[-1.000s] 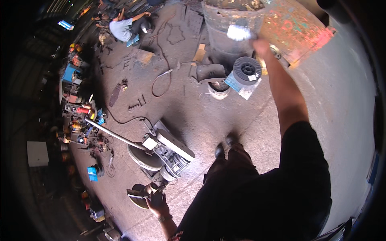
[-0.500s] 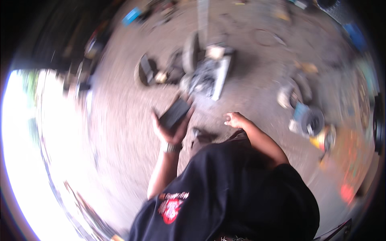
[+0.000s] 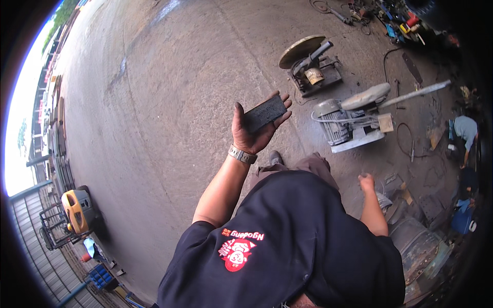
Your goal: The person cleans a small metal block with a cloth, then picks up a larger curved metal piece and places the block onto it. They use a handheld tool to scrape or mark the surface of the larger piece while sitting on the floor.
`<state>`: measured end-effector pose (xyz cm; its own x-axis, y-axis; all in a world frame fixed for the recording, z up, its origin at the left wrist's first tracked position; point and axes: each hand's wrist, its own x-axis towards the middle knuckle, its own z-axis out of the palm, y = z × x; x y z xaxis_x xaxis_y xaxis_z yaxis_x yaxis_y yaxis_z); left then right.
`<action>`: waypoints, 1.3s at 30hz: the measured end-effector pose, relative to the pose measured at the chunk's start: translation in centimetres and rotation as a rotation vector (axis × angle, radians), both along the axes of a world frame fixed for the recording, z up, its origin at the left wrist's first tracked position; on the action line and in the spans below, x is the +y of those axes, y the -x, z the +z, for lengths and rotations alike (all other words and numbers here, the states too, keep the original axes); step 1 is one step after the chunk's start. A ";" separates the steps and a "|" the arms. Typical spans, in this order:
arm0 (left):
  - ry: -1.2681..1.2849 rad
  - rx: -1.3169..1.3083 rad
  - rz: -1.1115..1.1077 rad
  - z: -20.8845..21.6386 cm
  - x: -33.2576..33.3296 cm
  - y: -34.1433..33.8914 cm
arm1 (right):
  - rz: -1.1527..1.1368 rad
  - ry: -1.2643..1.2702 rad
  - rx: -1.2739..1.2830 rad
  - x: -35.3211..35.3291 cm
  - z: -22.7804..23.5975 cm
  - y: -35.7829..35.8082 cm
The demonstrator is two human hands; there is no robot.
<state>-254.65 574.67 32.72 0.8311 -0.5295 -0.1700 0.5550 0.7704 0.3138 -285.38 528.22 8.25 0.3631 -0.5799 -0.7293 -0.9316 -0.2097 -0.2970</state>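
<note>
On the upturned palm of my left hand [image 3: 254,134] lies a flat, dark, rectangular block [image 3: 265,113]. My fingers reach out beneath its far end, and the thumb stands up along its left side. A watch with a light band [image 3: 242,154] is round that wrist. My right hand [image 3: 366,180] hangs low at the right, away from my body. Its fingers look loosely curled and nothing shows in them, though they are small in the picture. Ahead of it on the ground is a grey motor-driven machine [image 3: 339,123] with a long metal bar.
A machine with a round disc [image 3: 302,51] stands farther off. Cables and tools [image 3: 405,25] lie at the far right. Another person [image 3: 465,132] bends down at the right edge. A yellow-and-black machine [image 3: 77,211] stands at the left; a worn metal-framed piece [image 3: 418,249] lies at the lower right.
My view has swung left, so the floor machines now sit farther right. My left hand still carries the dark block, now farther from my body. My right hand has lowered outward to the right.
</note>
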 end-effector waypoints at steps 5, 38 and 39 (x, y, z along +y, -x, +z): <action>0.133 0.078 0.138 -2.0 3.5 -10.7 | 0.278 -0.107 0.067 5.5 -0.7 -5.1; -0.898 0.148 0.070 -13.7 13.7 -121.4 | 0.369 -0.547 0.406 8.8 -6.5 -103.7; -0.875 0.100 0.070 -12.3 9.4 -126.2 | 0.151 -0.523 0.307 8.7 -6.0 -103.8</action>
<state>-128.41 584.11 20.37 0.8166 -0.1235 -0.5639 0.5716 0.3098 0.7598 -181.56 536.95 2.20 0.1417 -0.0768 -0.9869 -0.9621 -0.2452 -0.1190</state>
